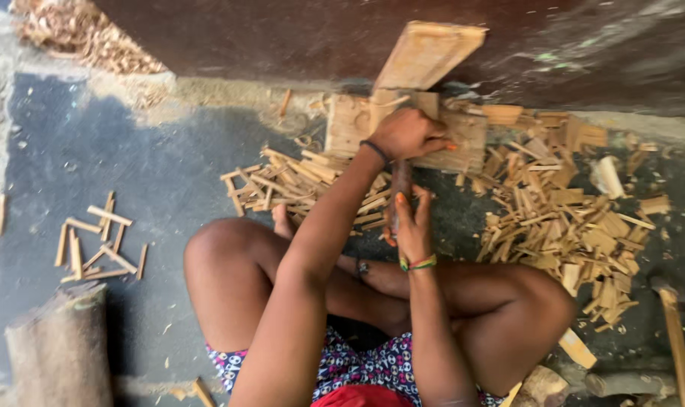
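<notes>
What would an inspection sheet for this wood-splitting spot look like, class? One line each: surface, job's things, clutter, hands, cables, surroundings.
Surface: dark ground, dusty, with chips.
Job's things: wooden block; a plank leans against the wall behind it; dark tool handle.
Clutter: split sticks piled to one side, a middle heap, a small group apart.
Hands: left hand rests on the block, fingers closed; right hand wraps the tool handle.
Cables: nothing seen.
Surroundings: dark wall, log, long wooden handle, shavings heap.
</notes>
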